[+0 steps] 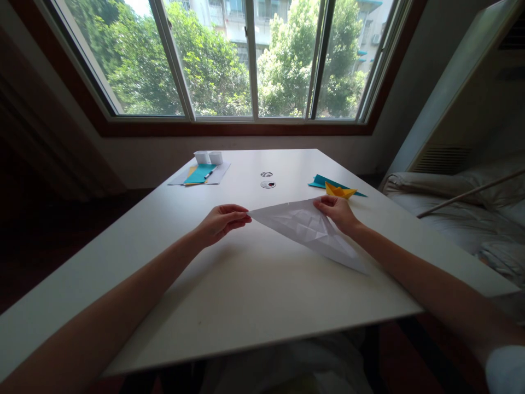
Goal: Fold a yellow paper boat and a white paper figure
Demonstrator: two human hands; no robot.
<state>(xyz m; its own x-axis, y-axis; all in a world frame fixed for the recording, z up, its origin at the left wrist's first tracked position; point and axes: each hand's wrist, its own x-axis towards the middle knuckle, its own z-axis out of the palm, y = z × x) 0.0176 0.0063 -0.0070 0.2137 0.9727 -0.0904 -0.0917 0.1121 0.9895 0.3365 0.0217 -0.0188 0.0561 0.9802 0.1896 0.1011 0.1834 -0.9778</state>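
A creased white sheet of paper stretches between my two hands above the table, tilted, with one long corner hanging toward the lower right. My left hand pinches its left corner between thumb and fingers. Along the top edge, my right hand grips the paper near its upper right part. Fold lines cross the middle of the sheet. Just behind my right hand lie a yellow folded paper boat and a blue-green folded paper piece.
On the white table, blue-green paper lies over yellow and white sheets at the back left, with a pen on top. Two small white containers stand behind. Two round discs lie mid-table. A covered seat is at right.
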